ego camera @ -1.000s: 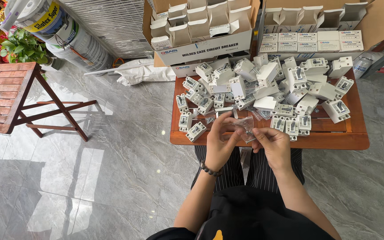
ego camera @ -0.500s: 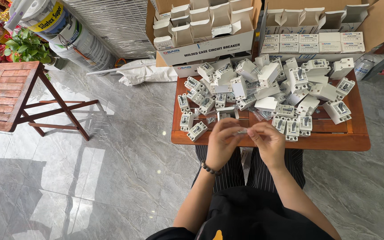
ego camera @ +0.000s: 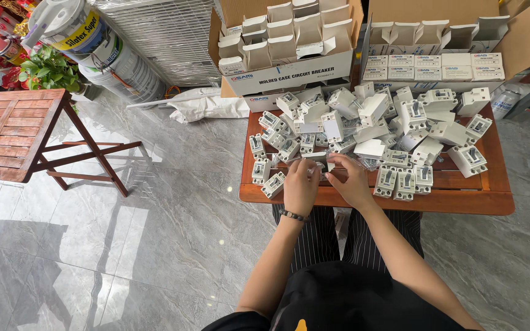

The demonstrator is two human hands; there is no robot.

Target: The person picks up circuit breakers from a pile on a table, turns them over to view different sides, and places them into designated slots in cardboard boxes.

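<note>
A clear wrapper [ego camera: 325, 164] is pinched between both hands (left [ego camera: 300, 185], right [ego camera: 352, 182]), now lowered onto the counter [ego camera: 461, 199]; breakers [ego camera: 400, 122] are heaped at twelve o'clock.

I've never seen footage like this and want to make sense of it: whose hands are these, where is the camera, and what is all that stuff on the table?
The camera sits on a person's head and looks down, so you see their own arms and lap. Their left hand and right hand meet at the near edge of a low wooden table, pinching a small clear wrapper between them; what it holds is too small to tell. The table is heaped with white breakers. Behind stand two cardboard cartons filled with small white boxes. A folding wooden table stands to the left on the tile floor.
</note>
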